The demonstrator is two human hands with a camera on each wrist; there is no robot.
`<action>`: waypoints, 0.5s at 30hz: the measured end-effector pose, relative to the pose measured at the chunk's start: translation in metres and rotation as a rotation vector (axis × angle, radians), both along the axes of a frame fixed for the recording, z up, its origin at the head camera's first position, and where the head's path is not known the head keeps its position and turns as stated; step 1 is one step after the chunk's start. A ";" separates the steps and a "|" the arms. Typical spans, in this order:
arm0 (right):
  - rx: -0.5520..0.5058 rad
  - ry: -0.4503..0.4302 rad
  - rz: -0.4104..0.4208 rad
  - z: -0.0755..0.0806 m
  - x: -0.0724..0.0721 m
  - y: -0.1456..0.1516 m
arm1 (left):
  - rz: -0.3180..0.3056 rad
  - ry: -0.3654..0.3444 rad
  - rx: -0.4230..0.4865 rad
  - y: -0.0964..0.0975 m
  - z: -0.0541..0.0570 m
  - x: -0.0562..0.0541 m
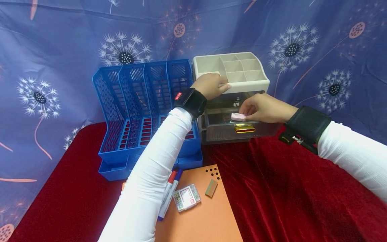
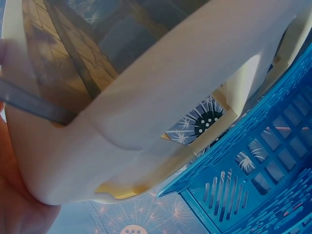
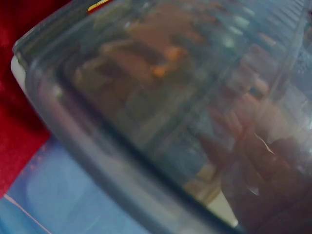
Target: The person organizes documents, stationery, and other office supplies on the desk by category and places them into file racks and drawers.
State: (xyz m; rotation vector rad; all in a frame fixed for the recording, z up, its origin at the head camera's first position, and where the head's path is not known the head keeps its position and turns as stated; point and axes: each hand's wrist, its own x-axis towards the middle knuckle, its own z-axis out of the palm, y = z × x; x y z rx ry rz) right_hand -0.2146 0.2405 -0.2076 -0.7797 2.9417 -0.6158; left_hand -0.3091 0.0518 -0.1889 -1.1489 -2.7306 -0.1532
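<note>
A cream desk organizer point(image 1: 252, 86) with a divided top tray stands at the back; its lower clear drawer point(image 1: 219, 133) is pulled out. My left hand point(image 1: 210, 85) grips the front left rim of the top tray, thumb along the front edge. In the left wrist view, the organizer's pale side point(image 2: 131, 107) fills the middle, with part of that hand point(image 2: 22, 195) at the left edge. Over the drawer my right hand point(image 1: 261, 108) pinches a small pink eraser point(image 1: 238, 116). In the right wrist view, the drawer's clear wall point(image 3: 112, 146) looks blurred.
A blue file rack point(image 1: 145, 111) stands left of the organizer. On an orange sheet point(image 1: 208, 222) in front lie a red marker and a blue marker point(image 1: 165, 201), a clear small case point(image 1: 186, 197) and a brown-green block point(image 1: 211, 188). Red cloth point(image 1: 287, 188) covers the table.
</note>
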 end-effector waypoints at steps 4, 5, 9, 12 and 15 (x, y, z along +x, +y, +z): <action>0.002 -0.041 0.012 0.000 -0.001 -0.002 | 0.005 -0.005 0.000 -0.001 -0.001 0.000; 0.002 -0.048 0.013 0.000 -0.002 -0.002 | 0.007 -0.007 0.002 -0.001 -0.001 0.000; 0.008 -0.066 0.008 0.000 -0.003 -0.003 | 0.004 -0.008 0.008 -0.002 0.000 0.000; 0.021 -0.075 -0.001 0.000 -0.005 -0.003 | 0.002 -0.004 0.009 -0.001 0.001 0.000; 0.027 -0.089 -0.009 0.000 -0.005 -0.003 | -0.002 -0.001 0.011 0.000 0.000 0.000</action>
